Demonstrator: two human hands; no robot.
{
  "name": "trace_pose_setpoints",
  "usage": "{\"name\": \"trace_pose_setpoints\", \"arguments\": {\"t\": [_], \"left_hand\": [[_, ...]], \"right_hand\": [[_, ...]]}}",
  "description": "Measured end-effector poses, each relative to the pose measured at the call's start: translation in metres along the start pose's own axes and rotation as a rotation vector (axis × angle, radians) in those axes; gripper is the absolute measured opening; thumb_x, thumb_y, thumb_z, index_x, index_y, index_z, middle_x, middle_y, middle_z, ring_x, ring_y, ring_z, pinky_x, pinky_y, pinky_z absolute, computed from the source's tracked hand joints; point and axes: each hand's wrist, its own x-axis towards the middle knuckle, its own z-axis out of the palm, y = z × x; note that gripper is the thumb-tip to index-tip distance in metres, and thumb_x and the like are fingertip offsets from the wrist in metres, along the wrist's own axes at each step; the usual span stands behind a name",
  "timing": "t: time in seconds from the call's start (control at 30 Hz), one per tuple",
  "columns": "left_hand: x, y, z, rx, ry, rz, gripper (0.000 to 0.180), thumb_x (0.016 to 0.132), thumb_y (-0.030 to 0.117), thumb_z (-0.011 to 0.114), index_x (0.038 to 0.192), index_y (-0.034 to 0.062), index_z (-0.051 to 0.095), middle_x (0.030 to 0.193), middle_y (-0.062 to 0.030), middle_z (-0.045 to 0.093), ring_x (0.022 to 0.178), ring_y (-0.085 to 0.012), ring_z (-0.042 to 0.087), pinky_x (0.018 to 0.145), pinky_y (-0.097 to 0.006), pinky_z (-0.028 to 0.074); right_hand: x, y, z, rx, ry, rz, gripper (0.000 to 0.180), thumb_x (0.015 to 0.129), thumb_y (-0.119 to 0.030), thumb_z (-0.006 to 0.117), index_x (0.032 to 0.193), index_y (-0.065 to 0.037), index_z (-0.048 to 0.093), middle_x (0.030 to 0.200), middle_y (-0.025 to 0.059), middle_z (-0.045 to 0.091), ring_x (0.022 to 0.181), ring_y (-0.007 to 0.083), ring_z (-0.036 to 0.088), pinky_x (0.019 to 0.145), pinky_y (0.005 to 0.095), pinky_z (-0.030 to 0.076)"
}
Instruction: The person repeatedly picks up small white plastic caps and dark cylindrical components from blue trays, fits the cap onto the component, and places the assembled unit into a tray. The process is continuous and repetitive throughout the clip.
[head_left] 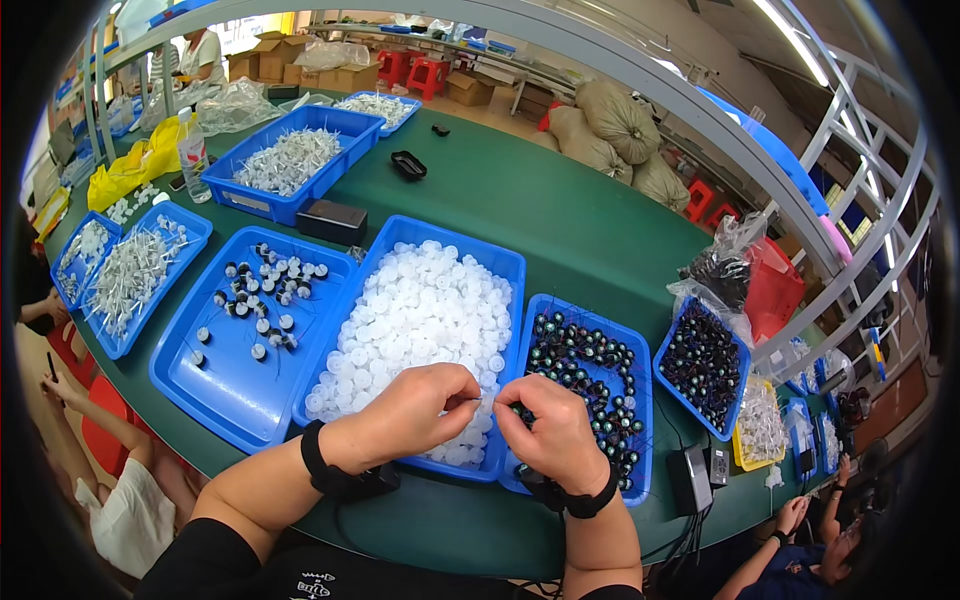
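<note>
My left hand (428, 408) is closed in a pinch above the near part of a blue tray (517, 270) heaped with small white translucent plastic caps (425, 300). Close to it, my right hand (548, 425) pinches too, over the edge between that tray and another blue tray (640, 350) of dark round parts with thin wires (590, 350). The fingertips almost meet. A tiny pale bit shows between them, too small to name. To the left, a blue tray (190, 365) holds capped dark pieces with wires (262, 325).
A black box (332, 222) stands behind the trays. Far left are blue bins of white stemmed parts (290, 160) and a plastic bottle (192, 155). Another tray of dark parts (702, 365) and a black power adapter (688, 478) lie right. A metal frame (600, 45) crosses overhead. People sit at both sides.
</note>
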Motion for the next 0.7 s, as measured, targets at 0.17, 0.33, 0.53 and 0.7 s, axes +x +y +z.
{"name": "trace_pose_setpoints", "arguments": {"t": [0.17, 0.33, 0.53, 0.7], "left_hand": [[0.000, -0.002, 0.001, 0.012, 0.021, 0.067, 0.008, 0.078, 0.002, 0.066, 0.085, 0.0017, 0.062, 0.075, -0.0099, 0.063, 0.066, -0.0213, 0.062, 0.059, -0.032, 0.049], [0.000, -0.004, 0.001, 0.002, 0.036, 0.090, 0.007, 0.078, 0.001, 0.065, 0.084, 0.0021, 0.062, 0.074, -0.0098, 0.063, 0.065, -0.0217, 0.062, 0.059, -0.032, 0.049], [0.002, 0.001, -0.005, -0.023, 0.011, 0.095, 0.006, 0.079, 0.001, 0.064, 0.084, 0.0023, 0.062, 0.076, -0.0109, 0.063, 0.066, -0.0231, 0.062, 0.061, -0.032, 0.049], [0.002, -0.003, -0.007, -0.188, -0.025, -0.009, 0.007, 0.081, 0.004, 0.060, 0.087, 0.0016, 0.061, 0.075, -0.0112, 0.062, 0.065, -0.0215, 0.061, 0.061, -0.033, 0.049]], "right_hand": [[0.000, 0.001, 0.001, 0.003, -0.007, 0.004, 0.008, 0.076, -0.002, 0.068, 0.082, -0.003, 0.063, 0.078, 0.0114, 0.063, 0.069, 0.0288, 0.063, 0.060, 0.0354, 0.049], [0.006, -0.002, -0.001, -0.005, 0.040, -0.125, 0.021, 0.074, -0.003, 0.072, 0.093, -0.004, 0.064, 0.090, 0.0117, 0.065, 0.083, 0.0298, 0.063, 0.070, 0.0367, 0.050], [0.003, 0.004, 0.001, 0.045, -0.022, -0.072, 0.026, 0.071, -0.005, 0.076, 0.094, -0.003, 0.063, 0.092, 0.0112, 0.065, 0.085, 0.0296, 0.062, 0.074, 0.0371, 0.050], [0.003, 0.002, -0.005, 0.012, -0.016, -0.082, 0.026, 0.070, -0.003, 0.076, 0.092, -0.004, 0.063, 0.091, 0.0108, 0.065, 0.083, 0.0301, 0.061, 0.072, 0.0364, 0.050]]}}
